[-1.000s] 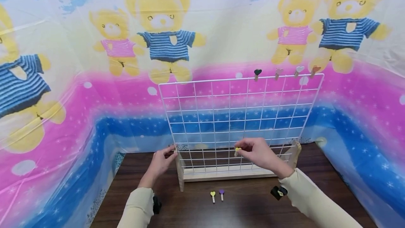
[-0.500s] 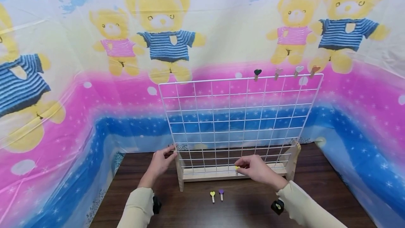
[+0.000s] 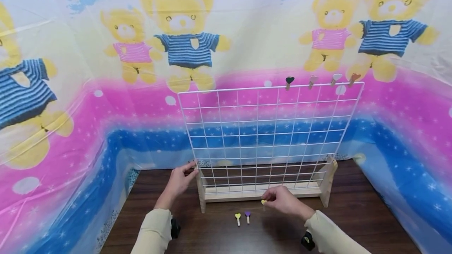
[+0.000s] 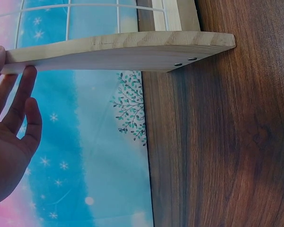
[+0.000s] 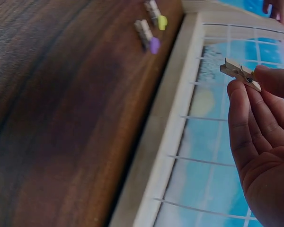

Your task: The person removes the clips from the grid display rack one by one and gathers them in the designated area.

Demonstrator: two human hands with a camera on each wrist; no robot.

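Right hand [image 3: 285,200] has lowered, grip pinching 1 clothespin [image 5: 236,71]; left hand [image 3: 179,180] pinches the stand [image 4: 113,49].

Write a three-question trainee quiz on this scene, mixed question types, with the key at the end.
1. True or false: the clothespin in the right hand has a purple heart.

2. Multiple choice: what does the left hand grip?
A) a clothespin
B) the wooden side piece of the rack
C) the table edge

3. Count: how many heart clothespins are clipped along the top of the wire grid?

Key:
1. False; its heart is yellow.
2. B
3. Four
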